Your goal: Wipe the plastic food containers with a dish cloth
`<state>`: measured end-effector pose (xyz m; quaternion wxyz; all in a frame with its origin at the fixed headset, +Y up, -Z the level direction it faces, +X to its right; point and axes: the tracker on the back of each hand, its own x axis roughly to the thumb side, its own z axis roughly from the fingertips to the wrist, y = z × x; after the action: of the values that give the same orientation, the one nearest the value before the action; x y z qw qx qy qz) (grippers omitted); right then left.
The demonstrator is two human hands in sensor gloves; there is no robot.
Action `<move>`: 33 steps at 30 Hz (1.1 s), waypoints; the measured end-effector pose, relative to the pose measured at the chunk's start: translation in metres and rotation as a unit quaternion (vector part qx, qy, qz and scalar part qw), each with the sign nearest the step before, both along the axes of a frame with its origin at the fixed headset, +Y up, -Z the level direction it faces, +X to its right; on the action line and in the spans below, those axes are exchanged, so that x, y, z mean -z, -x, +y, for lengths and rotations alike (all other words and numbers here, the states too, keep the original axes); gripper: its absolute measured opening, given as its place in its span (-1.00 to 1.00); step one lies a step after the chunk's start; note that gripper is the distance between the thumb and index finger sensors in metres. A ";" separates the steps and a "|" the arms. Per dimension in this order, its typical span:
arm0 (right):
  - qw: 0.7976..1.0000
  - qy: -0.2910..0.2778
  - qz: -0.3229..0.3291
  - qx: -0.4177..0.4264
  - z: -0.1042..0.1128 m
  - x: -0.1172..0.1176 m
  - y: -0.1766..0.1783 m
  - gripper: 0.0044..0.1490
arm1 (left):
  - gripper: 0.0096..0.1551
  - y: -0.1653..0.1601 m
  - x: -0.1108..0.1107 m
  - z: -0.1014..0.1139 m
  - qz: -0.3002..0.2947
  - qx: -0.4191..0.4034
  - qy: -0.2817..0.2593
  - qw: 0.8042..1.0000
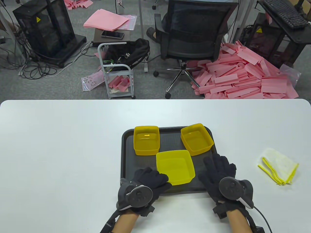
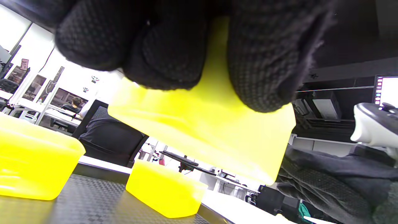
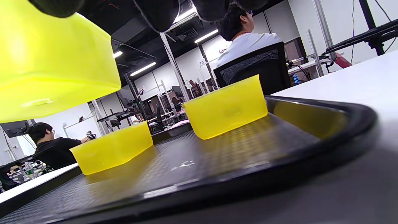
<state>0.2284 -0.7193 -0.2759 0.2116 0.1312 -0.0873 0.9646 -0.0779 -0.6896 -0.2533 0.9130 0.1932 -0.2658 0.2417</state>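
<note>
3 yellow containers (image 1: 175,166) occupy a black tray (image 1: 126,157); the left hand (image 1: 148,184) grips the nearest, raised clear. The right hand (image 1: 218,172) rests spread, empty. The dish cloth (image 1: 279,167) lies well apart, right; best fetched while holding the container steady.

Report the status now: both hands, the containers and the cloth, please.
Left hand grips nearest container, lifted off tray. Right hand open, holds nothing. Dish cloth untouched on table, right of tray. Nothing in the way.

Open-plan office: swivel chair (image 1: 192,36), keyboard (image 1: 284,13), seated person (image 3: 245,37).
</note>
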 end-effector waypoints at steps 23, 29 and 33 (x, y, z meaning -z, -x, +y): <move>0.957 0.130 -0.242 -0.097 0.001 0.065 -0.192 -0.06 | -0.62 0.005 0.004 -0.004 -0.010 -0.005 0.023 1.000; 0.909 0.237 -0.317 -0.131 -0.029 0.069 -0.239 -0.04 | -0.62 0.006 0.006 -0.006 -0.007 -0.004 0.030 1.000; 0.905 0.254 -0.311 -0.142 -0.040 0.067 -0.242 -0.03 | -0.63 0.005 0.006 -0.006 -0.008 0.001 0.032 0.999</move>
<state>0.4701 -0.7597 -0.3426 0.0611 -0.2233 0.1192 0.9655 -0.0833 -0.6958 -0.2596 0.9169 0.1617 -0.2651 0.2508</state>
